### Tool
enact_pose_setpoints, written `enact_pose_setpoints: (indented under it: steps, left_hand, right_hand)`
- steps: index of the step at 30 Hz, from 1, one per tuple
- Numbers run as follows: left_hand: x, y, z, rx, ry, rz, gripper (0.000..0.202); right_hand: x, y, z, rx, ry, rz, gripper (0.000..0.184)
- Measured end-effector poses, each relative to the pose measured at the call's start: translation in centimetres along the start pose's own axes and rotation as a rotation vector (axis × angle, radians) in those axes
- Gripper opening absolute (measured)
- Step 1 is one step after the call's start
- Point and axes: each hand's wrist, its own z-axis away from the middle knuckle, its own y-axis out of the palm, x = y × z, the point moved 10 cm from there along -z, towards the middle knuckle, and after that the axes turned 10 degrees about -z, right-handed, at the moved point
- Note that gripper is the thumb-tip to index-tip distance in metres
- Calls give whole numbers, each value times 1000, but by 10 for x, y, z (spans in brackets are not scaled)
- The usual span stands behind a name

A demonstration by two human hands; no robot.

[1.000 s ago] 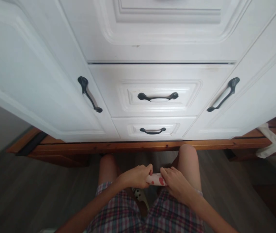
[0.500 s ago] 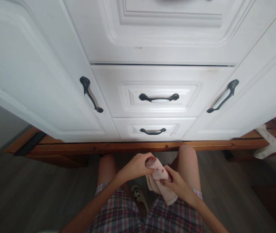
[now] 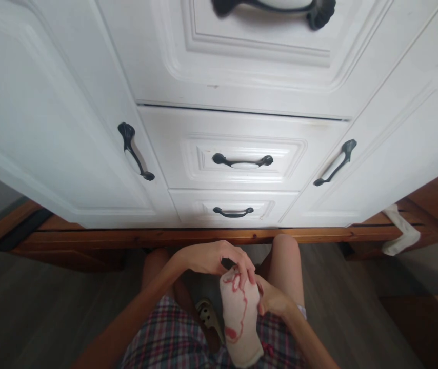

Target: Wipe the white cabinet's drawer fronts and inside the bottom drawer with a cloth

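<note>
A whitish-pink sock (image 3: 238, 318) with a red pattern hangs between my two hands, over my lap. My left hand (image 3: 222, 259) is closed on its upper end, fingers bent over the top. At the sock's right side, my right hand (image 3: 275, 297) grips the edge with thumb and fingers, partly hidden behind the fabric. A bit of red shows at the sock's lower right. My plaid shorts (image 3: 165, 333) lie beneath it.
A white cabinet (image 3: 153, 148) with doors and drawers rises in front, with dark handles (image 3: 242, 162). It stands on a wooden ledge (image 3: 203, 236). A white sock (image 3: 401, 230) drapes over the ledge at right. Below is a shoe (image 3: 208, 315) on grey floor.
The sock has turned and now hangs lengthwise, showing a red outline instead of spots. My left hand has moved over its top. The view has shifted slightly.
</note>
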Motion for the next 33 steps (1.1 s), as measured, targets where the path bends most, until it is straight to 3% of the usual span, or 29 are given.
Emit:
enact_pose_setpoints:
  steps: [6,9,11,13,17,19,21,24,29,33]
  left_hand:
    - [16,-15,9,-61,-205,-114,22]
    - [17,-14,12,-83,-222,-206,31]
    - [9,-19,9,-152,-200,-323,39]
    - [-9,-35,4,-335,-159,-485,45]
    - [-68,-78,10,-889,-41,-947,45]
    - [-88,-87,11,-1042,-44,-1208,45]
    - [-95,-94,5,-1088,-114,-1385,48]
    - [-95,-105,-3,-1106,-236,-1459,51]
    - [-99,-117,-12,-1109,-274,-1399,41]
    - [-105,-121,-7,-1148,-248,-1337,43]
  right_hand:
    - [0,25,-1,-10,27,22,97]
    - [8,19,4,-167,-35,63,69]
    - [12,7,12,-312,-92,16,60]
    - [12,-6,24,-453,-160,-98,61]
    - [5,-24,55,-672,-267,-296,62]
    - [-1,-32,72,-761,-296,-356,63]
    - [-6,-40,90,-856,-313,-392,65]
    - [1,-48,117,-986,-377,-329,64]
    - [48,-45,157,-1119,-479,-178,65]
    - [102,-40,206,-1262,-635,-110,55]
